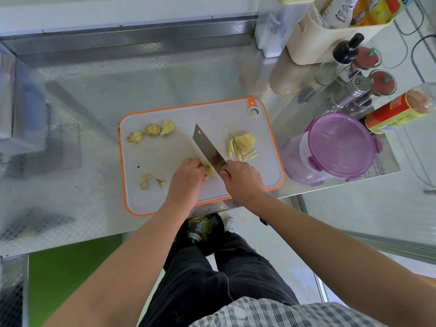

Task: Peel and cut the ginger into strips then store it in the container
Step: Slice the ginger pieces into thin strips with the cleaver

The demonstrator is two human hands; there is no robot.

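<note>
Head view. An orange-rimmed cutting board (165, 149) is seen lying on the metal table (94, 90). A piece of ginger (210, 169) is held down on the board's near half by the left hand (187, 180), whose fingers are curled over it, so that most of the piece is hidden. The handle of a cleaver (207, 147) is gripped by the right hand (243, 179); the blade is set against the ginger, its tip pointed away from the person. A heap of cut ginger strips (241, 145) is shown on the board to the right of the blade. Peelings (152, 131) are gathered at the far left of the board, and smaller scraps (151, 180) at the near left. The container (339, 147), clear with a purple clip lid, is placed on the table just beside the board's right edge. Condiment bottles (398, 112) are grouped behind it.
</note>
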